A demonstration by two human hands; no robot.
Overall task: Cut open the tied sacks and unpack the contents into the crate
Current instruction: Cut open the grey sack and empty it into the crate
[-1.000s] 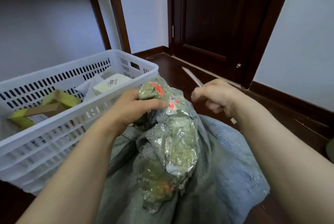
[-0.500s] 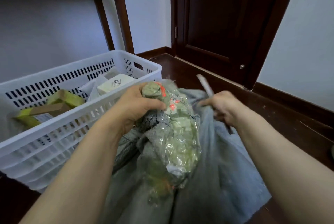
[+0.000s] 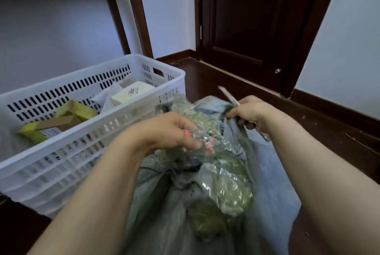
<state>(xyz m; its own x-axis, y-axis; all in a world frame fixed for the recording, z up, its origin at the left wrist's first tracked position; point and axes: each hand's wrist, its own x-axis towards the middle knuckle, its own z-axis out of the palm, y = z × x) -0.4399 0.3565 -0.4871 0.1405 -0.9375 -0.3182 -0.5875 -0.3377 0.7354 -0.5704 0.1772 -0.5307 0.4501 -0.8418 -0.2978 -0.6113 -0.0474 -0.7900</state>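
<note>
A grey woven sack (image 3: 273, 189) lies open on the dark floor in front of me. My left hand (image 3: 170, 131) grips the top of a bubble-wrapped greenish package (image 3: 224, 182) with red marks that sticks out of the sack. My right hand (image 3: 250, 110) holds a thin knife (image 3: 228, 94), blade pointing up and away, and also pinches the sack's far edge. To the left stands the white slotted crate (image 3: 86, 147), holding a white box (image 3: 131, 92), yellow-green cardboard boxes (image 3: 67, 117) and pale bags.
Dark wooden furniture legs (image 3: 137, 14) rise behind the crate against the wall. A dark door (image 3: 257, 18) and skirting board close off the corner ahead. Bare dark floor (image 3: 333, 131) lies to the right of the sack.
My right hand came down with the knife and took hold of the sack's edge. My left hand shifted its grip lower on the bubble-wrapped package, which tilted toward the crate.
</note>
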